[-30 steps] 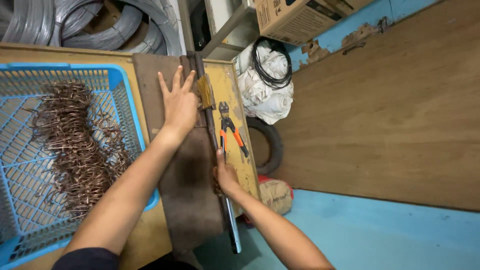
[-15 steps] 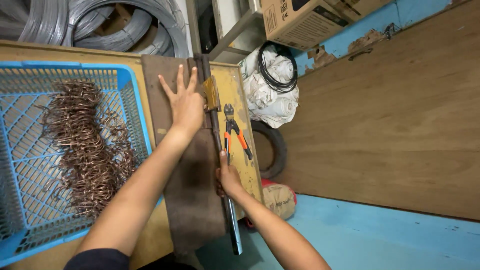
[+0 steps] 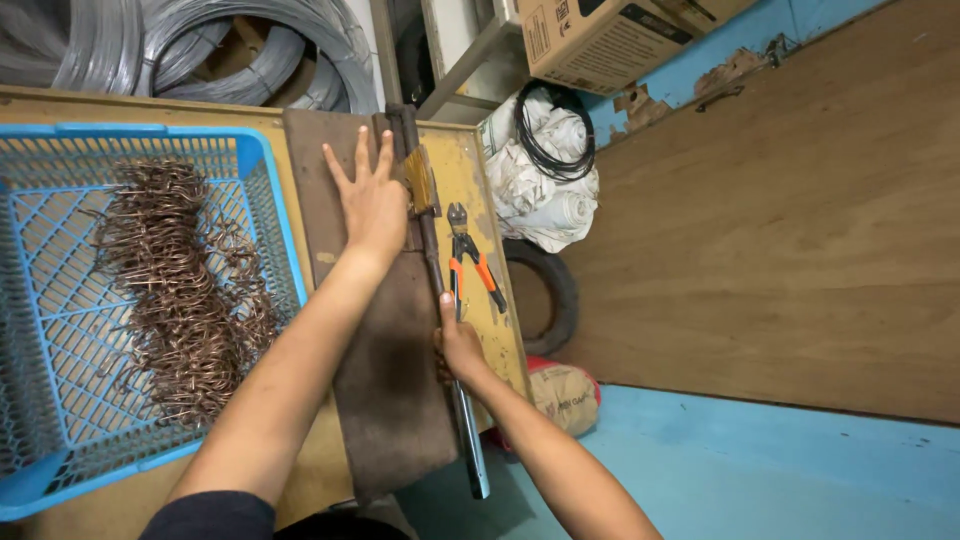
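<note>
Steel plate (image 3: 385, 390), likely heavy and stiff, lies on the bench (image 3: 495, 300) beside a blue basket (image 3: 270, 200). Left hand (image 3: 372, 200) presses flat, fingers spread, grasping nothing; right hand (image 3: 460, 345) closes around the lever (image 3: 470, 440), the judged handhold.

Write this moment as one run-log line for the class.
left hand: flat on dark metal plate | right hand: grip on long metal bar | beside: orange-handled cutters, blue basket of bent wire

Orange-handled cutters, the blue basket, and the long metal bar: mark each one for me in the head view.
orange-handled cutters (image 3: 472, 268), head view, on the handles just below the pivot.
blue basket (image 3: 268, 215), head view, on its right-hand rim.
long metal bar (image 3: 432, 255), head view, on the shaft between the two hands.
</note>
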